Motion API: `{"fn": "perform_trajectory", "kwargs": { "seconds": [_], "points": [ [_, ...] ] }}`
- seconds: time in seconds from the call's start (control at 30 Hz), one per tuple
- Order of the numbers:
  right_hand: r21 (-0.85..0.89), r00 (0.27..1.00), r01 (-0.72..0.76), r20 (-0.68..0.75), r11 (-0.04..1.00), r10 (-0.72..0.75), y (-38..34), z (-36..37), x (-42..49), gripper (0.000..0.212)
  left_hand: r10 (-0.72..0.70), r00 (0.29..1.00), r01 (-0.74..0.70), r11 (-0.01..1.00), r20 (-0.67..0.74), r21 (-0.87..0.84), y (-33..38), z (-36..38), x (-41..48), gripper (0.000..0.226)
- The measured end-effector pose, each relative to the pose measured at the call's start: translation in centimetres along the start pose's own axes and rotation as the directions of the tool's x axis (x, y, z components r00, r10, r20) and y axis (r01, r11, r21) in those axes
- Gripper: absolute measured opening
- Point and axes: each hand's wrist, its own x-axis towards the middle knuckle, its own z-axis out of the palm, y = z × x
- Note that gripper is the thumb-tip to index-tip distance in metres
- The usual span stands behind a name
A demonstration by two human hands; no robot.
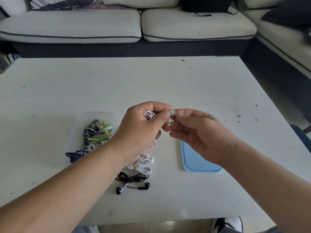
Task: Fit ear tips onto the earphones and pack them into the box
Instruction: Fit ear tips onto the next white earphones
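Left hand [143, 126] curls round coiled white earphones [149, 115], thumb and forefinger pinching one bud; right hand [202, 132] pinches an ear tip [173, 112] against it, above the table [168, 81]. We judge the tip could slip off-axis and drop among black earphones [133, 179] below. Box [80, 121] left, part filled; lid [193, 158] right; left forearm crosses the box.
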Motion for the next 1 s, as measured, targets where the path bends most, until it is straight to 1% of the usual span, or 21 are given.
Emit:
{"fn": "perform_trajectory", "kwargs": {
  "seconds": [0.1, 0.17, 0.27, 0.33, 0.43, 0.5, 0.57, 0.6, 0.63, 0.7, 0.73, 0.77, 0.83, 0.87, 0.9, 0.93, 1.0],
  "points": [
    [-0.023, 1.0, -0.015, 0.02, 1.0, 0.015, 0.2, 0.4, 0.4, 0.034, -0.008, 1.0, 0.008, 1.0, -0.015, 0.014, 0.0, -0.7, -0.2, 0.011],
    [-0.037, 1.0, -0.013, 0.013, 0.999, 0.014, 0.4, 1.0, 0.7, 0.026, 0.004, 0.999, -0.002, 0.998, -0.039, 0.059, 0.0, -1.4, -0.3, 0.01],
    [-0.102, 0.998, -0.007, -0.066, 0.995, 0.001, 0.8, 2.4, 1.5, 0.017, 0.025, 0.997, -0.014, 0.991, -0.079, 0.133, 0.0, -2.8, -0.2, 0.01],
    [-0.16, 0.99, -0.012, -0.144, 0.987, -0.011, 1.2, 3.5, 2.2, 0.016, 0.035, 0.994, -0.017, 0.985, -0.099, 0.174, 0.3, -4.0, -0.2, 0.01],
    [-0.208, 0.986, -0.042, -0.167, 0.977, 0.007, 2.0, 5.8, 3.3, 0.022, 0.094, 0.985, -0.048, 0.954, -0.145, 0.296, 0.9, -7.4, 0.3, 0.011],
    [-0.249, 0.99, -0.054, -0.143, 0.967, 0.019, 2.6, 7.2, 3.8, 0.021, 0.128, 0.98, -0.049, 0.895, -0.151, 0.443, 0.8, -10.2, 0.8, 0.009],
    [-0.296, 0.994, -0.054, -0.108, 0.954, 0.023, 3.4, 8.4, 4.2, 0.018, 0.116, 0.98, 0.011, 0.774, -0.159, 0.634, -0.2, -12.8, 1.4, 0.007],
    [-0.318, 0.995, -0.051, -0.094, 0.947, 0.022, 3.7, 8.9, 4.3, 0.018, 0.091, 0.982, 0.053, 0.714, -0.168, 0.698, -0.8, -13.5, 1.6, 0.007],
    [-0.337, 0.997, -0.047, -0.081, 0.94, 0.021, 4.0, 9.3, 4.4, 0.018, 0.055, 0.982, 0.094, 0.678, -0.178, 0.729, -1.6, -14.1, 1.7, 0.007],
    [-0.36, 0.998, -0.045, -0.06, 0.932, 0.025, 4.4, 9.9, 4.5, 0.018, -0.025, 0.982, 0.156, 0.664, -0.187, 0.731, -2.7, -14.4, 1.9, 0.008],
    [-0.367, 0.998, -0.044, -0.052, 0.929, 0.027, 4.6, 10.1, 4.5, 0.018, -0.065, 0.981, 0.177, 0.669, -0.181, 0.722, -3.0, -14.4, 2.0, 0.015],
    [-0.376, 0.999, -0.045, -0.046, 0.925, 0.03, 4.8, 10.1, 4.6, 0.017, -0.108, 0.98, 0.195, 0.668, -0.166, 0.718, -3.2, -14.5, 2.1, 0.027],
    [-0.398, 0.998, -0.051, -0.048, 0.916, 0.035, 4.9, 9.9, 4.6, 0.016, -0.175, 0.978, 0.202, 0.643, -0.115, 0.739, -2.9, -14.7, 2.0, 0.061],
    [-0.404, 0.998, -0.054, -0.054, 0.913, 0.036, 4.9, 9.8, 4.6, 0.016, -0.192, 0.977, 0.197, 0.624, -0.096, 0.757, -2.6, -14.9, 1.9, 0.074],
    [-0.403, 0.998, -0.056, -0.06, 0.914, 0.034, 4.9, 9.6, 4.7, 0.015, -0.192, 0.978, 0.185, 0.604, -0.083, 0.775, -2.1, -15.0, 1.6, 0.081],
    [-0.398, 0.997, -0.056, -0.066, 0.916, 0.033, 4.8, 9.5, 4.7, 0.015, -0.176, 0.981, 0.173, 0.583, -0.084, 0.794, -1.6, -15.1, 1.3, 0.082],
    [-0.396, 0.996, -0.059, -0.082, 0.916, 0.028, 4.6, 9.4, 4.8, 0.015, -0.121, 0.986, 0.162, 0.542, -0.114, 0.825, -0.9, -15.0, 0.7, 0.068]
  ]
}}
